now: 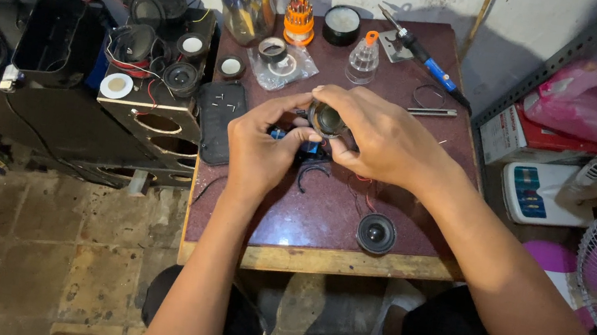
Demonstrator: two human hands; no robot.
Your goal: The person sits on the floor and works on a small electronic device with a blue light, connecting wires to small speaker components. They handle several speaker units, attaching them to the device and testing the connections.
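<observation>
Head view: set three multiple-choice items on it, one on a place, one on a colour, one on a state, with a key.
1. Where does the loose black speaker lie?
A. near the table's front edge
B. on the floor
C. inside the tool cup

2. What colour is the soldering iron's handle?
A. red
B. blue
C. white

3. How is the small round part held?
A. left hand alone
B. lying untouched
C. between both hands

Key: 1 A, it rests beside the wooden edge; 2 B, the grip shows blue; 3 C, the right hand also grips it.
</observation>
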